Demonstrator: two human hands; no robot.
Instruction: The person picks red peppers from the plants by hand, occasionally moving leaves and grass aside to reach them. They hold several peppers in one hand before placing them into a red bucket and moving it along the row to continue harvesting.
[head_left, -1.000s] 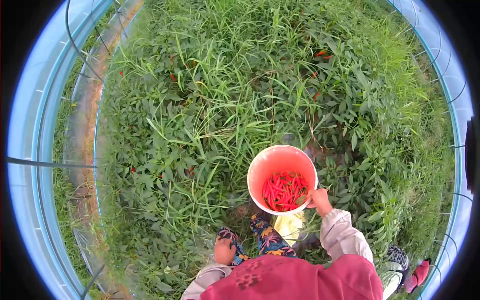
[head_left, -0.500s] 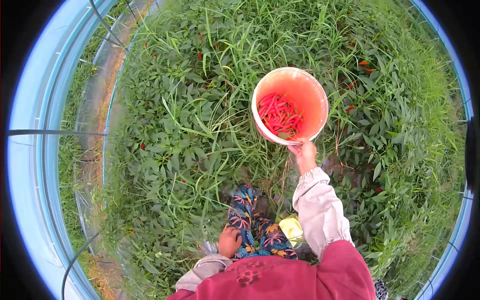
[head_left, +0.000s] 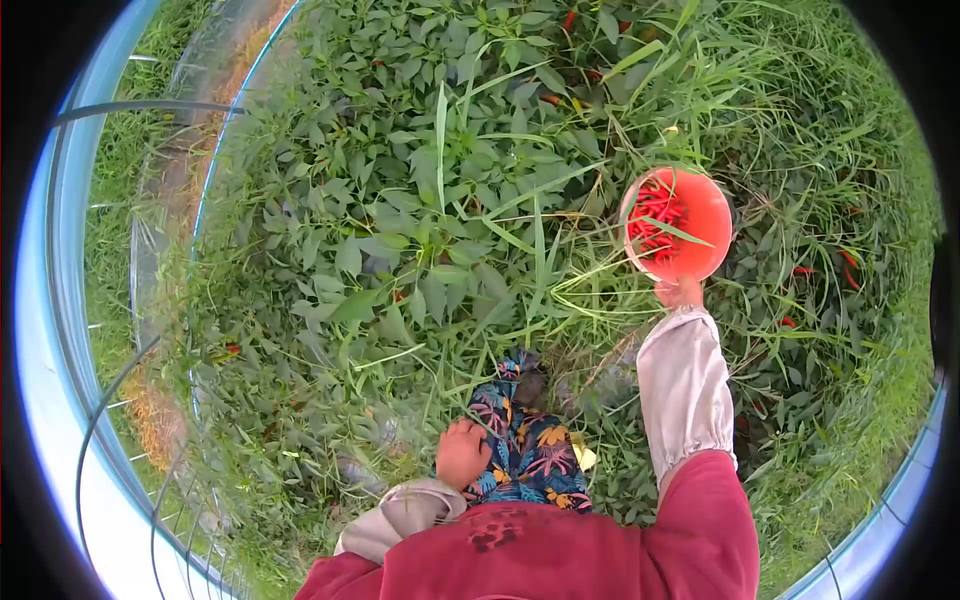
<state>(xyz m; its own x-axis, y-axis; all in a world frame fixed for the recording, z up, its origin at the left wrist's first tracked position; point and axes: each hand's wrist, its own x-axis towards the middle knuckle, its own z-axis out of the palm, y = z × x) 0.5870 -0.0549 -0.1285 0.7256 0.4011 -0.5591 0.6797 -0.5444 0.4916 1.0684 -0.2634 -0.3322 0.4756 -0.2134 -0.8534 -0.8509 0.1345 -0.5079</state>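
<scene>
While the right hand [head_left: 682, 292] grips the bucket [head_left: 706, 208] by its rim, red chillies [head_left: 656, 212] lie inside, and the left hand [head_left: 462, 455], open-fingered, rests on trousers [head_left: 535, 460] left of the bucket.

A grass blade [head_left: 688, 233] crosses the red bucket [head_left: 706, 211], leaving its mouth's upper right free.
</scene>
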